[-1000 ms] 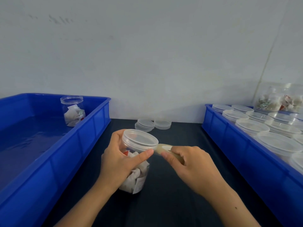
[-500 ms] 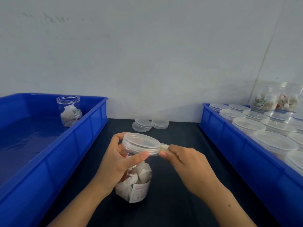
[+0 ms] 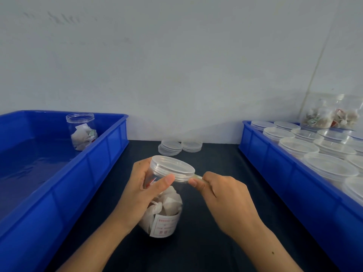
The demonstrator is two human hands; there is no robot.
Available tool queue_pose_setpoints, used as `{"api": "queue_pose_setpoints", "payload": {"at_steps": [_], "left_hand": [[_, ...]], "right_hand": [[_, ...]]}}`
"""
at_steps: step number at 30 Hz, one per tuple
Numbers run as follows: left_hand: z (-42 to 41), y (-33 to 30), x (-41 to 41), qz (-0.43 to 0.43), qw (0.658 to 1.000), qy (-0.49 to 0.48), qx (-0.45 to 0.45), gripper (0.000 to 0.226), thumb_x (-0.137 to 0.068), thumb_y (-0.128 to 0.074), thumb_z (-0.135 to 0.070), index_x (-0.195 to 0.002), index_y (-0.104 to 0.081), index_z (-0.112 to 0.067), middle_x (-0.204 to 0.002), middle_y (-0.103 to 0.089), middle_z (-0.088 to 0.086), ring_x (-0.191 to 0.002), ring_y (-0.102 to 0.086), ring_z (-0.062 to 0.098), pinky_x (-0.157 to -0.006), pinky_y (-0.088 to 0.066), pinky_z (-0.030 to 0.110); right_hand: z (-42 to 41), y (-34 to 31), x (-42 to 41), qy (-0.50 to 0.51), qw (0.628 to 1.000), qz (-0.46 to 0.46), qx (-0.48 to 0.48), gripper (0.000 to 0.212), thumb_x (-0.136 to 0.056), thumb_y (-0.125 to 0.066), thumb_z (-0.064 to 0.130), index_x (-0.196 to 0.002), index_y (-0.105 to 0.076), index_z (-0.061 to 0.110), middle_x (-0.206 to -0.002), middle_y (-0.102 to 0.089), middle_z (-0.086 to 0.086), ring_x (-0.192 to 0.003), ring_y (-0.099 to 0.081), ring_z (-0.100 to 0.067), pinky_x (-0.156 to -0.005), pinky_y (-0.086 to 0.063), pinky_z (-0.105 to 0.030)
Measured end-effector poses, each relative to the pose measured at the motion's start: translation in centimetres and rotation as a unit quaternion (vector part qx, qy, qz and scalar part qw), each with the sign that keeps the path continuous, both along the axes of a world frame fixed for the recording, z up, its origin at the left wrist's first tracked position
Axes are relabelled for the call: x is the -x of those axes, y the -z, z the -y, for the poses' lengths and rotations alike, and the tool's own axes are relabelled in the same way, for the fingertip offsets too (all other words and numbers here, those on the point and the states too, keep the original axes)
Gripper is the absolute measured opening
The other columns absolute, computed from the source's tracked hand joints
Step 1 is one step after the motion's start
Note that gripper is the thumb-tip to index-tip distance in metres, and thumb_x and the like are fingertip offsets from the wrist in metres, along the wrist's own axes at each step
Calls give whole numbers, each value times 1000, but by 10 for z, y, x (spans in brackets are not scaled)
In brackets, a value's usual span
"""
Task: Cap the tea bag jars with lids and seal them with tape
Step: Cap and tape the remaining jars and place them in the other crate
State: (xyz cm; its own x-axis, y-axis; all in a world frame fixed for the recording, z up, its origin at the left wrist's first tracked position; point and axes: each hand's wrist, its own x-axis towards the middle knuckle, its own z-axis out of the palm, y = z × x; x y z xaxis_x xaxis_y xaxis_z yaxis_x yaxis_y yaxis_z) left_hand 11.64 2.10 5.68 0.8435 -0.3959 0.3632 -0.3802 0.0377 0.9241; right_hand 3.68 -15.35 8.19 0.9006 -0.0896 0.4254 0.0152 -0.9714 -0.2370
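From the head view, our left hand (image 3: pixel 140 190) hides much of the clear round plastic jar of white tea bags (image 3: pixel 164 209), gripping it tilted over the dark tabletop (image 3: pixel 212 242), thumb on the rim of its ribbed translucent lid (image 3: pixel 172 167). Our right hand (image 3: pixel 224 195) pinches a pale strip of tape (image 3: pixel 198 176) against that rim. The jar's white label carries red print too blurred to read, and the glossy blue plastic crates left (image 3: pixel 94 163) and right (image 3: pixel 294 179) are cut off at the frame.

text: none legible | label (image 3: pixel 165 225) on held jar (image 3: pixel 163 203) — red print, too blurred to read | elsewhere — nothing printed showed
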Motion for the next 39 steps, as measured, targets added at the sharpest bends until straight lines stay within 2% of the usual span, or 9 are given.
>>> {"api": "queue_pose_setpoints", "payload": {"at_steps": [2,5,9,15,20,22,27,35,39], "left_hand": [[0,1,3,13,1000,-13,12,56,-72,-73,-52,-122,-50,-41,-128,-55,-11,-112,-56,-8,-83,-50,11],[1,3,8,42,997,-69,-10,87,-63,-70,-62,-140,-37,-39,-129,-55,-21,-120,-53,-4,-96,-47,22],[7,2,15,105,983,-135,-68,87,-53,-65,-81,-129,-39,-47,-113,-58,-32,-108,-54,-13,-85,-45,12],[9,2,12,76,981,-175,-45,80,-46,-70,-80,-113,-46,-44,-107,-55,-37,-100,-53,-16,-77,-44,15],[6,3,7,73,978,-196,-27,79,-43,-72,-76,-110,-47,-41,-106,-56,-36,-97,-57,-14,-75,-45,17],[2,3,4,78,975,-207,-31,79,-42,-72,-76,-109,-47,-42,-105,-55,-38,-97,-55,-15,-74,-44,17],[-1,1,-2,67,976,-206,-36,82,-41,-77,-78,-110,-48,-42,-104,-55,-39,-97,-54,-17,-73,-45,17],[2,-4,2,31,990,-140,-10,79,-38,-79,-63,-108,-52,-39,-103,-60,-32,-97,-58,-12,-71,-46,12],[4,-7,5,-11,997,-74,-8,80,-42,-88,-60,-110,-55,-34,-100,-66,-25,-92,-63,-8,-68,-51,14]], "right_hand": [[-3,0,0,3,1000,-5,-10,61,-82,-8,72,-72,-42,22,-60,-46,4,-54,-44,-12,-53,-38,-25],[-7,0,2,7,1000,-10,-11,58,-79,-3,71,-67,-36,24,-57,-42,5,-50,-40,-11,-50,-34,-21],[-13,3,5,7,1000,15,20,54,-87,-5,67,-70,-35,25,-61,-47,7,-53,-46,-11,-51,-37,-23],[-15,0,7,-14,1000,7,-3,36,-99,-27,54,-84,-44,25,-67,-48,9,-57,-49,-11,-55,-41,-24],[-7,-9,8,-28,980,-116,-160,61,-87,-32,72,-82,-54,15,-64,-50,4,-58,-45,-9,-58,-40,-29],[-2,-11,8,-35,975,-111,-189,68,-85,-36,73,-76,-52,7,-58,-43,3,-54,-39,-9,-57,-37,-29],[4,-12,11,-46,994,-45,-84,56,-92,-33,62,-76,-53,13,-60,-48,0,-53,-40,-11,-54,-25,-18],[9,-12,6,-26,1000,-1,-10,49,-95,-24,60,-70,-44,23,-59,-46,4,-56,-45,-15,-59,-24,-21],[12,-10,4,-15,1000,4,1,51,-93,-19,61,-73,-45,22,-61,-46,3,-56,-44,-15,-74,-30,-27]]}}
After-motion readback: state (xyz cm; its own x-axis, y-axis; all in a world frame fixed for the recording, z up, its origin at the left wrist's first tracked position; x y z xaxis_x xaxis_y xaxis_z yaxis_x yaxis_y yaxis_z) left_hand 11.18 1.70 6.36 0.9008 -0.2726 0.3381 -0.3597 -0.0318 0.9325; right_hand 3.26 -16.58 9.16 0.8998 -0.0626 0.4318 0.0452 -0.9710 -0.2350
